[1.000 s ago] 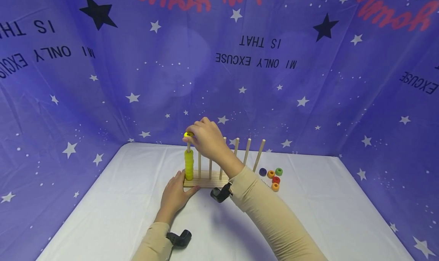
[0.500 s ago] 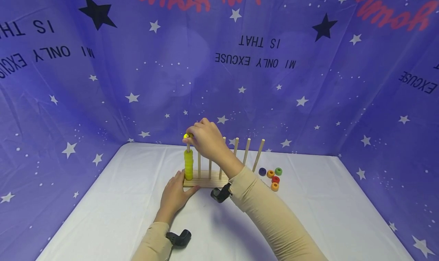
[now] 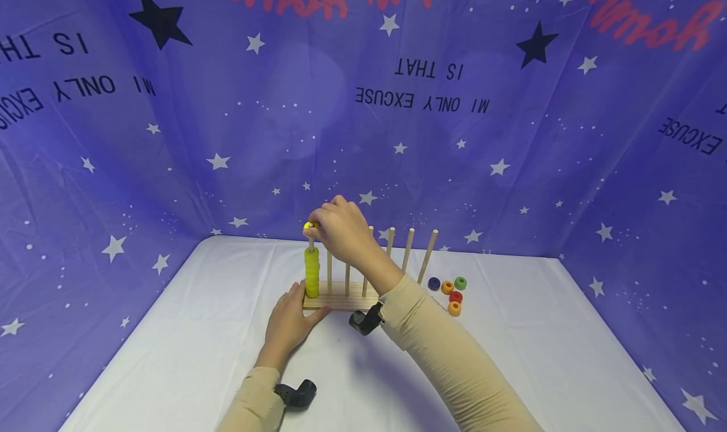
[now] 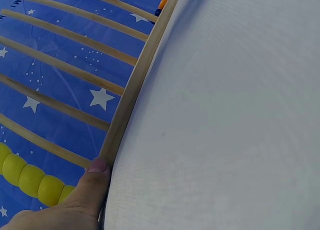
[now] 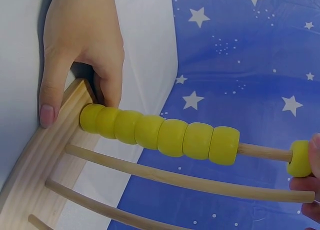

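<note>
A wooden bead rack [image 3: 341, 303] has a flat base with several upright rods. On its leftmost rod is a stack of yellow beads [image 3: 312, 273]. My right hand [image 3: 344, 230] pinches another yellow bead [image 5: 300, 158] at the top of that rod [image 5: 265, 152], with bare wood between it and the stack. The right wrist view shows only the fingertips [image 5: 314, 160] of this hand. My left hand [image 3: 288, 321] grips the left end of the base, thumb along the front and fingers behind, as the right wrist view shows. The remaining rods carry no visible beads; my right forearm partly hides them.
Right of the rack lie loose beads on the white tablecloth [image 3: 511, 337]: a dark blue bead [image 3: 434, 284], a green bead [image 3: 461, 283], a red bead [image 3: 455, 297] and two orange ones. A blue-purple starry curtain [image 3: 431, 167] surrounds the table at the back and sides.
The pinched yellow bead sits very slightly lower at the rod's top, and its hole shows less. Both hands keep nearly the same place.
</note>
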A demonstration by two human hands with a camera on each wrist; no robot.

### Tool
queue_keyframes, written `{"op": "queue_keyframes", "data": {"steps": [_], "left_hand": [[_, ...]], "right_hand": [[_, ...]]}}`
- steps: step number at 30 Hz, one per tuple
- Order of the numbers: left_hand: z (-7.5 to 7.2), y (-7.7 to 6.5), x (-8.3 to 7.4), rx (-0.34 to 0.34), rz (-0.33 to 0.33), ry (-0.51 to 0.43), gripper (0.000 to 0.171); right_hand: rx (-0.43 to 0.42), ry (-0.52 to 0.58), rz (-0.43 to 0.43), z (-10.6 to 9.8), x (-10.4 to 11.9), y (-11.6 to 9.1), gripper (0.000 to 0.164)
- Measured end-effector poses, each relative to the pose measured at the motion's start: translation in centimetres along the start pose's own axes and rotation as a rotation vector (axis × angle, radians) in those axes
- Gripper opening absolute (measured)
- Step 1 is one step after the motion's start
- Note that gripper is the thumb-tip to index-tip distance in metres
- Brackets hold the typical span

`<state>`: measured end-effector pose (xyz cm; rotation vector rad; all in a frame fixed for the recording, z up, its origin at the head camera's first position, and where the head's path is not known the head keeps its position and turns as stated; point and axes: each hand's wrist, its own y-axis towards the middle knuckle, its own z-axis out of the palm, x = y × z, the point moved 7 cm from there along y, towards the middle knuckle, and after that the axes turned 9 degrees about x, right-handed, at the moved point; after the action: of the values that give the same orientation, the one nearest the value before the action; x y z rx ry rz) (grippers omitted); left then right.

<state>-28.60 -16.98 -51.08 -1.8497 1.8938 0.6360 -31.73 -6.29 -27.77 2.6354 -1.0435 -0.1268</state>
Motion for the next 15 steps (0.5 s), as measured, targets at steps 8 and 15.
{"op": "queue_keyframes", "data": {"steps": [8,15], "left_hand": [[-0.02,-0.08,-0.05,0.003,-0.003,0.002,0.091],[-0.05,-0.09,-0.05,0.001,-0.005,0.004,0.092]], "right_hand": [[0.013,0.001,0.014,0.14,-0.2,-0.08,0.032],[0.006,0.002,0.012,0.1,-0.22,-0.12,0.03]]}}
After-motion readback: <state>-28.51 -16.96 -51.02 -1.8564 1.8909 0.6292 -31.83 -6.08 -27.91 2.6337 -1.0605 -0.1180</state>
